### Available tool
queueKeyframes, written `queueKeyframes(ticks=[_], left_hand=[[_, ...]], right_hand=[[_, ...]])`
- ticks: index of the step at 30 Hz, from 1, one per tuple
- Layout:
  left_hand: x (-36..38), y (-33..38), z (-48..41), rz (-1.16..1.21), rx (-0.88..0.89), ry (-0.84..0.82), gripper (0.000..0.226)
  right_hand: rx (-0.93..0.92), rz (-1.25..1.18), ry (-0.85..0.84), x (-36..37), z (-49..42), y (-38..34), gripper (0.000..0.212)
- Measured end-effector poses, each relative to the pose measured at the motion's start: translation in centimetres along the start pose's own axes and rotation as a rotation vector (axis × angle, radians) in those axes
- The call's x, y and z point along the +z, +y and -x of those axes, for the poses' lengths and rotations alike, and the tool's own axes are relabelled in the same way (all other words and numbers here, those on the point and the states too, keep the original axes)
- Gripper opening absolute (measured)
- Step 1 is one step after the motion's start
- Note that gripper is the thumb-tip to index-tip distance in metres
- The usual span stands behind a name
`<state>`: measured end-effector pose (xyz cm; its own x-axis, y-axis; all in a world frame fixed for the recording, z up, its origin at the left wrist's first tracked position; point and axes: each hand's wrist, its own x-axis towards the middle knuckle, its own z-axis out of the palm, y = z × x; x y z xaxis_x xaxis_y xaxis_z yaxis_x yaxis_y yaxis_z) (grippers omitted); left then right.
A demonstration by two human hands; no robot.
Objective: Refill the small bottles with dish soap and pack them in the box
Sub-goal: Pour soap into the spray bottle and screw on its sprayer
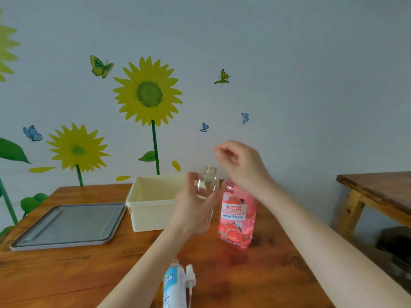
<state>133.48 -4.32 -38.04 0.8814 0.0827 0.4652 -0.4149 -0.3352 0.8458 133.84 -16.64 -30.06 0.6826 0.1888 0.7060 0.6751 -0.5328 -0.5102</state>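
Two bare forearms and hands of one person

The left forearm point(142, 267) shows from the lower edge, near the middle of the frame, and the right forearm point(333, 252) from the lower right corner — both are slim, long and uncovered from the frame edge up to the wrist. The left hand point(191, 210), at the centre, has slender fingers; the right hand point(242, 165), a little above and right of it, is blurred — its nails cannot be told.

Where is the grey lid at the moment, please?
In the head view, the grey lid lies flat on the table, at left, beside the cream box.
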Motion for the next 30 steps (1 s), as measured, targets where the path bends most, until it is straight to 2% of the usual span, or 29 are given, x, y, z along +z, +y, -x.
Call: queueKeyframes(ticks=[2,4,10,17,22,26,30], left_hand=[[0.9,0.2,-0.5,-0.071,0.028,-0.046,0.043],[1.6,0.1,-1.1,-0.131,0.035,-0.098,0.054],[3.1,0.0,-2.7,-0.257,0.127,-0.148,0.059],[4.4,0.1,-3.6,-0.229,0.263,-0.146,0.061],[4.3,-0.1,-3.2,-0.202,0.3,-0.105,0.053],[4.4,0.4,-3.6,-0.271,0.371,-0.034,0.066],[4.7,0.4,-4.2,-0.337,0.244,0.031,0.087]], right_hand=[[-0.006,0.048,0.067,-1.5,-2.5,0.7,0.018],[0.043,0.124,0.038,-2.5,-5.1,1.9,0.022],[0.275,0.221,-0.343,-2.7,-9.0,6.4,0.026],[0.393,0.097,-0.583,-2.2,-9.1,8.0,0.017],[0.435,0.08,-0.548,-1.8,-8.8,8.1,0.024],[0.459,0.092,-0.433,-1.0,-8.5,8.1,0.029],[0.504,0.082,-0.345,-0.5,-8.0,8.1,0.03]])
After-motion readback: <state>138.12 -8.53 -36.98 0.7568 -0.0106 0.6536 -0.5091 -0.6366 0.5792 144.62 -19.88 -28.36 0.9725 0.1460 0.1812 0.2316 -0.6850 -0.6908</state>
